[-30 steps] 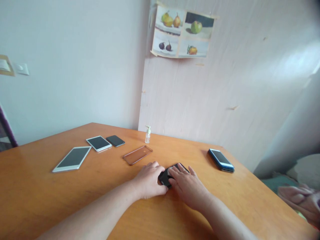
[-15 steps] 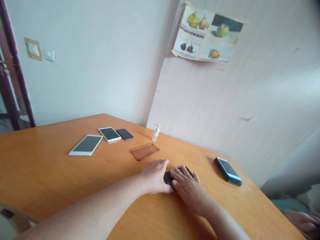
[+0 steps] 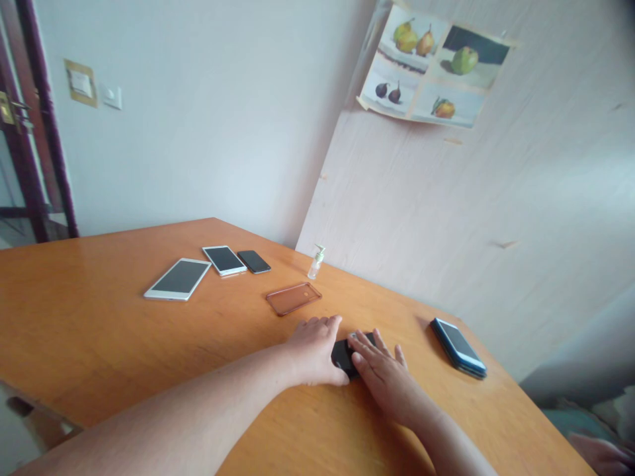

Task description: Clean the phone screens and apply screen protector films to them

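Observation:
A black phone [image 3: 342, 357] lies on the wooden table [image 3: 238, 344], partly covered by both hands. My left hand [image 3: 317, 354] grips its left end, thumb on the near edge and fingers on the far edge. Across the phone's top lies my right hand [image 3: 387, 370], its fingers stretched out and slightly apart. A small pale patch shows by the right fingertips; what it is I cannot make out. Just beyond my left hand is a clear brownish phone case [image 3: 294, 299].
A small pump bottle [image 3: 316, 263] stands near the back edge. Left of it lie a dark phone [image 3: 254, 262], a white-framed device [image 3: 225, 260] and a white tablet [image 3: 178, 279]. At right is a stack of phones [image 3: 459, 347]. Fruit pictures [image 3: 436, 69] hang on the wall.
The view has turned left, so the table things appear shifted right. My right hand has slid a little over the phone; my left hand keeps its grip.

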Demonstrator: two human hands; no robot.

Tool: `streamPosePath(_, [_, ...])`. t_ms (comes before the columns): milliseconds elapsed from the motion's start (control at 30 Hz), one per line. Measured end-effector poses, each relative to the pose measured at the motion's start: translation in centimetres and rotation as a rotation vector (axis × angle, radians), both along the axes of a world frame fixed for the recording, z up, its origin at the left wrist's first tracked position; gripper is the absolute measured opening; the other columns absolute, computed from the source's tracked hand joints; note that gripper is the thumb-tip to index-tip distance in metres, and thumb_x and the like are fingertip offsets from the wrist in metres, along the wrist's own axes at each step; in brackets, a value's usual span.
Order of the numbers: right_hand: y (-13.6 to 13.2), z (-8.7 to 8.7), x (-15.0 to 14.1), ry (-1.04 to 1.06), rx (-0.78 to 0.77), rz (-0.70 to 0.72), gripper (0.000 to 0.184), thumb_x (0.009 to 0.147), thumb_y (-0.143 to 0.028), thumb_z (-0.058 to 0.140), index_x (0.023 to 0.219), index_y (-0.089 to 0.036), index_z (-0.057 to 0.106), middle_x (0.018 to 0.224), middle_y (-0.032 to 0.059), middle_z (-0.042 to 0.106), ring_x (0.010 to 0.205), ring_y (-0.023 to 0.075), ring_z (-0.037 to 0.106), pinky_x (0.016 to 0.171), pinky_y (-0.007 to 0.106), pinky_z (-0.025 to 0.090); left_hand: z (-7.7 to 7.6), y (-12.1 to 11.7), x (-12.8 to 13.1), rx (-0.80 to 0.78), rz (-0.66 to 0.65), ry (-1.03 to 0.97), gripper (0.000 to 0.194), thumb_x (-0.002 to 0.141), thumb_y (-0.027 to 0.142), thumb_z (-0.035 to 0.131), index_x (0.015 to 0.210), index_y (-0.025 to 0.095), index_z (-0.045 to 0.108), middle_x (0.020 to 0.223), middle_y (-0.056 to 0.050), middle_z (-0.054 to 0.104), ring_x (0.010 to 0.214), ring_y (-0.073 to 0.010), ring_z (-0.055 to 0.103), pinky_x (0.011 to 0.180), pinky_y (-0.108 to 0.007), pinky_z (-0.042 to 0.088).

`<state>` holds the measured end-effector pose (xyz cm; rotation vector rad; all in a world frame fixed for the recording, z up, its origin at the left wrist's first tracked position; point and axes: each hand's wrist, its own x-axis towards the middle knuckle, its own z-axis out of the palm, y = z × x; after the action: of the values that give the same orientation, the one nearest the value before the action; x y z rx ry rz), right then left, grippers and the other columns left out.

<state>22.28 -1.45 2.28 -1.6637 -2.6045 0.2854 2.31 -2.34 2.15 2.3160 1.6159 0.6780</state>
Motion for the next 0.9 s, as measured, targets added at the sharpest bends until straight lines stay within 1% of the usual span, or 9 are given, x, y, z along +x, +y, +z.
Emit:
streamPosePath(100, [-0.7,0.2,-1.0,0.049,-0.03,0.108,0.054,0.099,-0.055,0.016,0.149,-0.039,0.03,0.157,-0.0026,0.026,0.148,0.0262,0.002,0.114,0.065,0.0,-0.1,0.0,0.0,0.017,0.0,-0.018,0.088,0.059,0.052,0.071,0.133,0.015,0.042,0.122,-0.018,0.061,0.114,-0.0373,0.057,0.095,-0.046,0.044])
streamPosePath(167, [0.1,-0.1,-0.4,0.007,0.0,0.02,0.055,0.099,-0.054,0.015,0.149,-0.038,0.03,0.157,-0.0019,0.027,0.148,0.0276,0.003,0.112,0.067,0.002,-0.2,0.1,0.0,0.008,0.001,-0.013,0.091,0.056,0.052,0.073,0.133,0.016,0.042,0.122,-0.017,0.061,0.113,-0.0377,0.057,0.094,-0.046,0.044])
streamPosePath(267, [2.1,-0.8,1.7,-0.114,0.067,-0.194,0.054,0.1,-0.051,0.015,0.149,-0.036,0.03,0.157,-0.0008,0.027,0.147,0.0321,0.003,0.108,0.074,0.007,-0.2,0.2,0.0,0.001,-0.006,-0.008,0.097,0.051,0.053,0.078,0.134,0.019,0.041,0.126,-0.015,0.059,0.115,-0.0374,0.055,0.096,-0.046,0.043])
streamPosePath(367, [2.8,-1.1,2.7,-0.166,0.077,-0.265,0.054,0.1,-0.05,0.017,0.15,-0.035,0.029,0.158,-0.0006,0.026,0.147,0.0336,0.004,0.106,0.075,0.009,-0.2,0.3,-0.1,0.007,-0.013,-0.017,0.098,0.05,0.054,0.079,0.134,0.021,0.041,0.129,-0.015,0.058,0.117,-0.0367,0.054,0.098,-0.045,0.042])
streamPosePath(433, [1.9,-0.8,2.0,-0.137,0.057,-0.192,0.054,0.099,-0.05,0.017,0.15,-0.034,0.028,0.158,-0.0003,0.024,0.147,0.0314,0.004,0.108,0.072,0.008,-0.3,0.4,-0.1,0.014,-0.016,-0.017,0.096,0.05,0.054,0.079,0.132,0.02,0.042,0.128,-0.015,0.058,0.117,-0.0371,0.054,0.097,-0.046,0.042])
streamPosePath(567, [-0.9,0.4,-0.4,-0.009,-0.029,0.082,0.056,0.099,-0.053,0.016,0.15,-0.035,0.028,0.158,-0.001,0.023,0.148,0.0256,0.005,0.114,0.064,0.002,-0.3,0.3,-0.1,0.042,-0.023,-0.029,0.086,0.055,0.052,0.074,0.129,0.018,0.046,0.121,-0.016,0.062,0.11,-0.0368,0.058,0.093,-0.046,0.045])
streamPosePath(633, [-1.2,0.7,-0.6,0.005,-0.051,0.116,0.056,0.099,-0.055,0.016,0.15,-0.037,0.028,0.158,-0.002,0.024,0.148,0.0253,0.004,0.114,0.064,0.001,-0.2,0.3,-0.1,0.04,-0.019,-0.029,0.083,0.057,0.052,0.073,0.128,0.018,0.046,0.119,-0.016,0.063,0.109,-0.0369,0.058,0.092,-0.046,0.045])
streamPosePath(800, [1.1,0.1,2.3,-0.136,0.021,-0.158,0.052,0.099,-0.048,0.019,0.148,-0.036,0.032,0.157,-0.0007,0.027,0.147,0.0314,0.007,0.107,0.073,0.004,0.0,0.2,-0.1,-0.005,-0.018,-0.018,0.089,0.051,0.053,0.078,0.128,0.02,0.046,0.124,-0.015,0.06,0.113,-0.0373,0.056,0.095,-0.046,0.044])
streamPosePath(900, [1.4,0.2,3.0,-0.18,0.041,-0.197,0.052,0.099,-0.045,0.021,0.148,-0.035,0.033,0.157,0.0007,0.027,0.147,0.0322,0.008,0.106,0.074,0.007,-0.1,0.2,-0.1,-0.001,-0.023,-0.02,0.088,0.052,0.054,0.077,0.127,0.02,0.046,0.125,-0.015,0.059,0.114,-0.037,0.055,0.096,-0.047,0.043])
